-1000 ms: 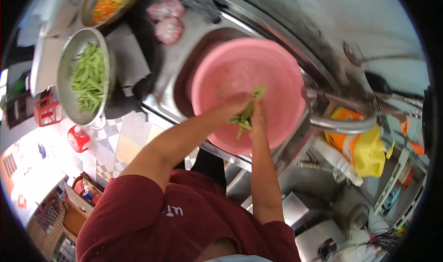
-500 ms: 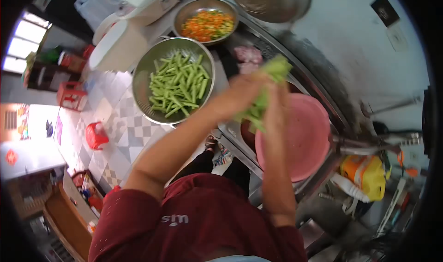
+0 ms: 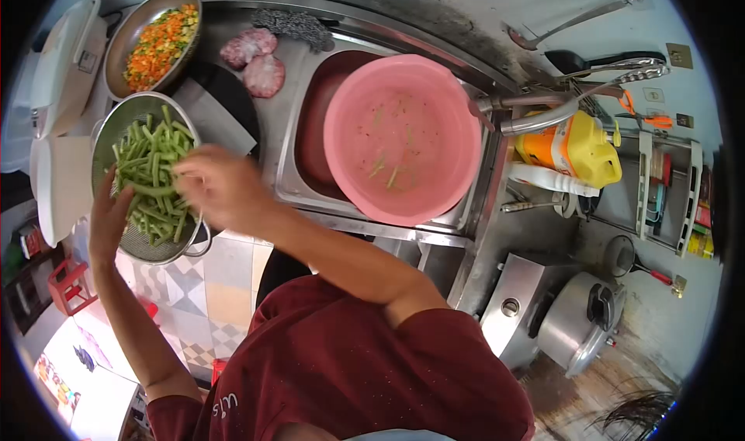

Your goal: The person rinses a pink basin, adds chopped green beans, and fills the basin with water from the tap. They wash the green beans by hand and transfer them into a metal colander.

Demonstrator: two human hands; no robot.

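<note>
A metal colander [image 3: 178,109] holds a heap of cut green beans [image 3: 154,150]. At its left side, my left hand [image 3: 109,222] has its fingers apart, with the fingertips at the edge of the heap. My right hand [image 3: 221,186], blurred by motion, is over the right part of the beans with its fingers bent. Whether anything is between those fingers is unclear. To the right, a pink basin [image 3: 337,142] stands in the steel sink [image 3: 289,157]; a few green bits lie in the water in it.
Behind the colander sits a pan [image 3: 116,64] of diced orange and green vegetables [image 3: 161,46]. Pinkish frozen-looking lumps [image 3: 252,57] and a dark scouring pad [image 3: 293,26] lie behind the sink. The faucet [image 3: 535,115] reaches over the basin's right rim. A yellow jug [image 3: 586,150] stands farther right.
Both hands have moved left from the pink basin to the colander. The bunch of green beans they held together is no longer in a bunch between them. The view has turned.
</note>
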